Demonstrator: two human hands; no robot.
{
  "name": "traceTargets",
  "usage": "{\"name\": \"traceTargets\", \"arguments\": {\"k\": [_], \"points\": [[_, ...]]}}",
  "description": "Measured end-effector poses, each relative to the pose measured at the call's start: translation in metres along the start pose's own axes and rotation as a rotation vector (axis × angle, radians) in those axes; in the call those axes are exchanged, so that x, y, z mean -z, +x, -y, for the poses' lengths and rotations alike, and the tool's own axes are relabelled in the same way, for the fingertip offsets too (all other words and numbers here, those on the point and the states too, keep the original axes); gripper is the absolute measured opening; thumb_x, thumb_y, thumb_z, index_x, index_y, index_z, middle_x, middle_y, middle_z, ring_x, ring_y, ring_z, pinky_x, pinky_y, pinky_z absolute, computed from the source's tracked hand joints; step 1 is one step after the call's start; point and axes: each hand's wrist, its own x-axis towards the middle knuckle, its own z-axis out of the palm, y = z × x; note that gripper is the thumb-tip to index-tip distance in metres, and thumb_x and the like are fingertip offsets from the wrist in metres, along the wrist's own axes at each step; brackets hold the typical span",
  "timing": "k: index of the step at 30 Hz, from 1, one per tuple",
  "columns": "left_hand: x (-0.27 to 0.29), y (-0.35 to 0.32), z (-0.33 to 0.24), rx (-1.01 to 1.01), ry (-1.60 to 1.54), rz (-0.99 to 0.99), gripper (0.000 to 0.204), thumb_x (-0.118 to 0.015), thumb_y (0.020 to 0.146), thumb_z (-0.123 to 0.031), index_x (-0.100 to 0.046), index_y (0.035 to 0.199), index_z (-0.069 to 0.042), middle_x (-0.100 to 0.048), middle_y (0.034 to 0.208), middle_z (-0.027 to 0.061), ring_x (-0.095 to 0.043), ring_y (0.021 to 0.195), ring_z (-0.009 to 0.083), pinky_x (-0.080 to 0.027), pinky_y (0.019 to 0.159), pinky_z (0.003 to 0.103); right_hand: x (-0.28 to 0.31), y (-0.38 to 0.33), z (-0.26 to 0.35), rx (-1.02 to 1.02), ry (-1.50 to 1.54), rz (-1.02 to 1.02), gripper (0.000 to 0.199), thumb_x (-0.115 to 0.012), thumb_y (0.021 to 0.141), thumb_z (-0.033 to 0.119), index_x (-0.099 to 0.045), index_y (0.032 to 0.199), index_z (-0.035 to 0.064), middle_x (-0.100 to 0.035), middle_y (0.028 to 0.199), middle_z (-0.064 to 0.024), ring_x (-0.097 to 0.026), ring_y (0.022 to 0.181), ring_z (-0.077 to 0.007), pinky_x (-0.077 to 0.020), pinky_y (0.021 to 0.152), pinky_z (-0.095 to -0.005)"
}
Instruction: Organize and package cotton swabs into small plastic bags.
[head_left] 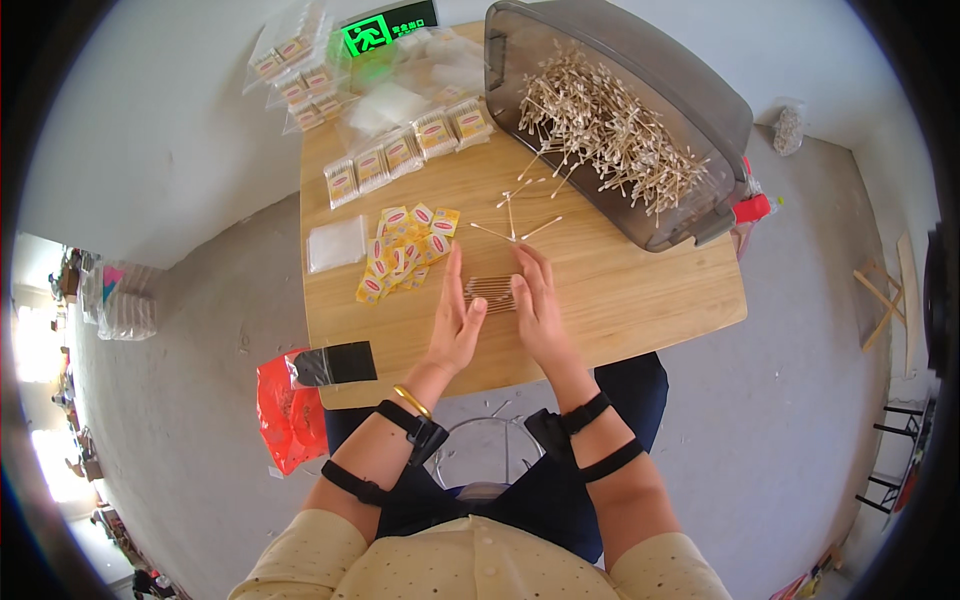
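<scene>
A neat row of cotton swabs [490, 292] lies side by side on the wooden table [620, 310], between my two hands. My left hand [455, 328] stands on edge at the row's left end, fingers stretched out. At the right end my right hand [537, 312] has its fingers extended and slightly bent, the tips touching or very near the swab ends. Several loose cotton swabs [511, 215] are scattered just beyond. A grey translucent bin [690, 110] lies tipped on its side at the far right, with a large heap of cotton swabs [620, 130] inside.
Left of my hands are yellow printed cards [405, 250] and a stack of clear sachets [337, 243]. Filled swab packs [400, 155] line up behind them, with plastic bags [295, 65] farther back. A black flap [350, 363] and red bag [288, 410] hang by the left front edge.
</scene>
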Motion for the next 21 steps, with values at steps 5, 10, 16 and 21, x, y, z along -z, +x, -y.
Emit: {"name": "traceTargets", "arguments": {"k": [5, 10, 16, 21], "points": [[-0.023, 0.002, -0.005, 0.027, -0.131, -0.015, 0.094, -0.044, 0.102, -0.058, -0.005, 0.16, 0.004, -0.008, 0.168, 0.0231, -0.008, 0.157, 0.0349, -0.013, 0.125, 0.043, -0.02, 0.004, -0.003, 0.056, -0.001, 0.036, 0.043, -0.043, 0.105, 0.019, -0.048, 0.14, -0.0048, -0.044, 0.146, -0.0276, -0.042, 0.136, -0.0449, -0.0355, 0.114, -0.0462], [-0.014, -0.004, 0.001, 0.018, -0.1, -0.187, 0.056, -0.041, 0.107, -0.031, -0.033, 0.153, 0.001, -0.034, 0.159, 0.0204, -0.032, 0.148, 0.0322, -0.028, 0.119, 0.039, 0.0, -0.007, 0.0, -0.011, -0.025, -0.097, 0.038, -0.043, 0.103, 0.013, -0.054, 0.136, -0.0022, -0.052, 0.14, -0.0231, -0.046, 0.135, -0.0392, -0.035, 0.115, -0.0432], [0.017, -0.018, -0.007, 0.034, 0.191, -0.086, 0.043, -0.045, 0.092, 0.006, -0.059, 0.131, -0.005, -0.058, 0.138, 0.015, -0.059, 0.121, 0.0316, -0.05, 0.092, 0.033, 0.021, -0.033, 0.01, -0.003, -0.217, -0.075, 0.038, -0.057, 0.091, -0.002, -0.056, 0.129, -0.0023, -0.055, 0.131, -0.0226, -0.053, 0.125, -0.0398, -0.0425, 0.106, -0.0436], [0.021, -0.023, -0.005, -0.049, 0.324, -0.15, 0.042, -0.049, 0.084, 0.011, -0.063, 0.119, -0.005, -0.062, 0.123, 0.0129, -0.062, 0.109, 0.0313, -0.051, 0.088, 0.034, 0.02, -0.046, 0.016, -0.023, -0.298, -0.019, 0.04, -0.064, 0.085, -0.004, -0.063, 0.124, 0.0029, -0.053, 0.132, -0.0206, -0.053, 0.124, -0.0386, -0.0451, 0.104, -0.043]]}}
